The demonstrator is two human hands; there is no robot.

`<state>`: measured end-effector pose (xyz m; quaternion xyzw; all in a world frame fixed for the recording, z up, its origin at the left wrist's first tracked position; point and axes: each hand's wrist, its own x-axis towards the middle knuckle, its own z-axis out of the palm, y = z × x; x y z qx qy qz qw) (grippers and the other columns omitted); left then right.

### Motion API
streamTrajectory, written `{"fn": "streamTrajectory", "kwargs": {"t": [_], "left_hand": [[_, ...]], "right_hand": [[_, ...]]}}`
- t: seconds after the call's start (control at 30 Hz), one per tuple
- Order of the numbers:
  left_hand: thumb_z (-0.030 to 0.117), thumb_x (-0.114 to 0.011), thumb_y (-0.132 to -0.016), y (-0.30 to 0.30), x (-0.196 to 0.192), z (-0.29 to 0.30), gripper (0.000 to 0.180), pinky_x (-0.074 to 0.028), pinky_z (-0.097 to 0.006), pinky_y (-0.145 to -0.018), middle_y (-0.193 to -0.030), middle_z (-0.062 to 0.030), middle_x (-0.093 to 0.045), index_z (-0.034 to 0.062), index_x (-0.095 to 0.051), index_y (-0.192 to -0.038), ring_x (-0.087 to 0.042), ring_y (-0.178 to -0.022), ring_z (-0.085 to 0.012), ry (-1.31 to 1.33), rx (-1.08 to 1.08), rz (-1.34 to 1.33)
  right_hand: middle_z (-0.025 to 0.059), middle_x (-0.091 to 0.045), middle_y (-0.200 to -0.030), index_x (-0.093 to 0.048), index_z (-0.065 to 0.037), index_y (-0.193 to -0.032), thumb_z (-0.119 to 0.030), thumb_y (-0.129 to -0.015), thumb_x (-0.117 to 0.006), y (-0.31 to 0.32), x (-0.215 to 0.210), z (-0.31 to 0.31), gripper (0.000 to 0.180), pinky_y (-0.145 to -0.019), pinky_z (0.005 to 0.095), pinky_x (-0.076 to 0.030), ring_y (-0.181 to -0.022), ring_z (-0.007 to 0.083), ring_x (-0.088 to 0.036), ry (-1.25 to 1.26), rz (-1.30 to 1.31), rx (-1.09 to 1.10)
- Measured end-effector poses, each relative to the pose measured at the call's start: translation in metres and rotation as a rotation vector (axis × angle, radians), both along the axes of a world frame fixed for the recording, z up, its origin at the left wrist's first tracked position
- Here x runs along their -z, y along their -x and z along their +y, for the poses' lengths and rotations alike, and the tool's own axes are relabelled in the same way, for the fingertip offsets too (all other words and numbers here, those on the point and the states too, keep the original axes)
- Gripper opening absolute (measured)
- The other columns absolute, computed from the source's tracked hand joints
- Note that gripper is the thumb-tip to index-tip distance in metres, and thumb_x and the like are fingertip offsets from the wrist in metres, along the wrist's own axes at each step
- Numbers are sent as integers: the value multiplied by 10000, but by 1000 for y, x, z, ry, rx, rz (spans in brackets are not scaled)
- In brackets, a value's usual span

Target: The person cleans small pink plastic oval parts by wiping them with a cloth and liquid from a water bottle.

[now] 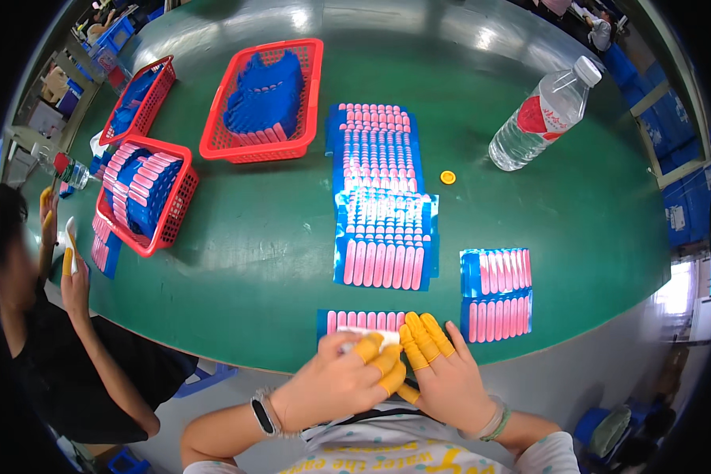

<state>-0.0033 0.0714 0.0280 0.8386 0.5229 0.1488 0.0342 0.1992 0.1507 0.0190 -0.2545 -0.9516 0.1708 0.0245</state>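
Directly before me, at the table's near edge, lies a blue sheet with a row of pink rounded strips (pixel 363 319). My left hand (pixel 347 379), with yellow finger cots, is closed round a folded white cloth (pixel 383 338) pressed on this sheet. Also in yellow finger cots, my right hand (pixel 442 371) lies with fingers stretched out at the sheet's right end. Its thumb reaches toward the left hand. Beyond them, an overlapping row of similar blue sheets (pixel 383 265) runs away from me. Two more sheets (pixel 498 318) lie to the right.
Red baskets (pixel 314 95) (pixel 183 197) (pixel 166 77) of blue sheets stand at the left and far middle of the green table (pixel 268 229). A water bottle (pixel 541 118) and a small yellow ring (pixel 448 178) are at the right. A co-worker (pixel 79 355) sits at the left holding something white.
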Motion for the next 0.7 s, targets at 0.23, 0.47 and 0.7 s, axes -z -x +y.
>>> {"fn": "streamTrajectory", "kwargs": {"t": [0.23,0.47,0.7], "left_hand": [[219,-628,-855,-8,0,-5,176,-324,-425,-970,-1156,54,-677,241,-683,-1021,-586,-1153,-140,31,37,-18],[225,-635,-823,-3,4,33,192,-309,-475,-958,-1106,30,-674,230,-675,-1010,-626,-1096,-178,-130,-71,154],[210,-627,-822,-15,1,-15,192,-293,-446,-950,-1125,55,-679,243,-679,-1004,-611,-1104,-154,-56,-12,61]], "right_hand": [[200,-505,-1428,-511,65,-1350,-338,-786,-749,-10,3,0,733,-1141,518,-319,-1348,363,-461,34,39,63],[204,-522,-1407,-556,83,-1299,-362,-860,-690,-3,-1,-4,639,-1133,492,-341,-1332,336,-484,-41,61,69],[215,-498,-1429,-507,97,-1338,-328,-847,-704,-9,-12,8,679,-1140,487,-334,-1337,341,-476,115,46,41]]}}
